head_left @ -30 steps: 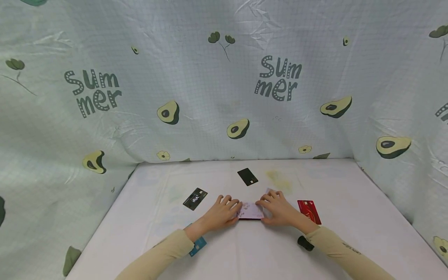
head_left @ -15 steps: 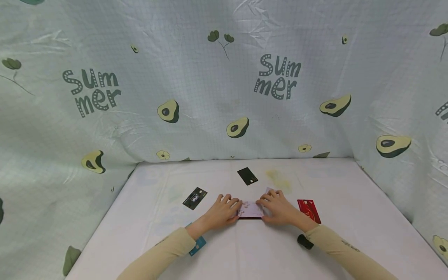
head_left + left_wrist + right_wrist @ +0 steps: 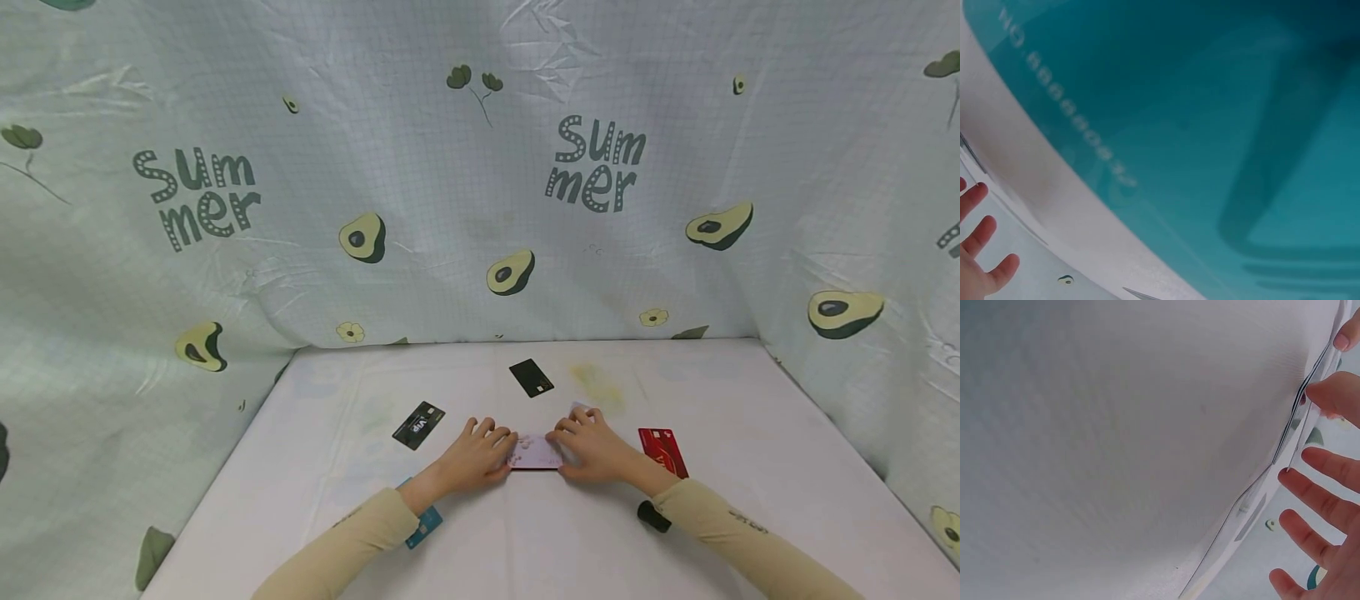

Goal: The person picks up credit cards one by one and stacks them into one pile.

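Note:
A lilac card [image 3: 536, 452] with a floral print lies on top of a thin stack on the white table. A dark reddish edge shows under it. My left hand [image 3: 474, 457] pinches the stack's left end between thumb and fingers. My right hand [image 3: 594, 448] holds the right end likewise. In the right wrist view the stack [image 3: 1291, 422] appears edge-on, with the right thumb [image 3: 1332, 394] against it and the other fingers spread. The left wrist view shows only some left fingers [image 3: 979, 234]; a teal card [image 3: 1185, 150] fills most of it.
Around the hands lie a black VIP card [image 3: 418, 426], a black card [image 3: 531, 378] and a red card [image 3: 663, 451]. The teal card [image 3: 425, 527] sits partly under the left forearm. A pale card [image 3: 578, 407] is mostly hidden behind the right hand. A small black object [image 3: 654, 517] lies by the right sleeve.
Both hands stay on the lilac card's stack with almost no movement. The view has shifted very slightly.

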A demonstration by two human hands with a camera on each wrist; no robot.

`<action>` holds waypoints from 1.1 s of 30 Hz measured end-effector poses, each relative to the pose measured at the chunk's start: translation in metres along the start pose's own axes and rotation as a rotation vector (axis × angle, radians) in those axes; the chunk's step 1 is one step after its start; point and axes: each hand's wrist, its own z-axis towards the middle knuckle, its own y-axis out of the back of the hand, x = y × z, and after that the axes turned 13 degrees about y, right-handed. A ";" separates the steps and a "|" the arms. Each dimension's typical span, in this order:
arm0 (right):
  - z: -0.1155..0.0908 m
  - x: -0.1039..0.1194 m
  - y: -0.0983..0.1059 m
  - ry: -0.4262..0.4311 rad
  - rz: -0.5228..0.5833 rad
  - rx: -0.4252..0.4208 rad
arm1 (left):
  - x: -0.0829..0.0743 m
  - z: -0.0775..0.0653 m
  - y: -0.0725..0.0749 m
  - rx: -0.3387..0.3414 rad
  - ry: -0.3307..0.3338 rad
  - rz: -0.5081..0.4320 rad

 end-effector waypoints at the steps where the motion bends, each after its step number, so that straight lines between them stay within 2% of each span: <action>1: 0.000 0.000 0.000 -0.001 0.002 0.004 | 0.000 0.000 0.000 0.005 0.001 0.001; 8: 0.000 0.000 -0.001 -0.012 0.015 0.025 | -0.001 0.000 0.000 0.073 0.012 0.003; 17: 0.000 0.001 0.000 -0.013 0.023 0.055 | -0.002 0.000 0.000 0.107 0.017 0.002; 33: 0.000 0.000 0.003 -0.014 0.044 0.060 | -0.002 0.001 0.005 0.105 0.013 -0.012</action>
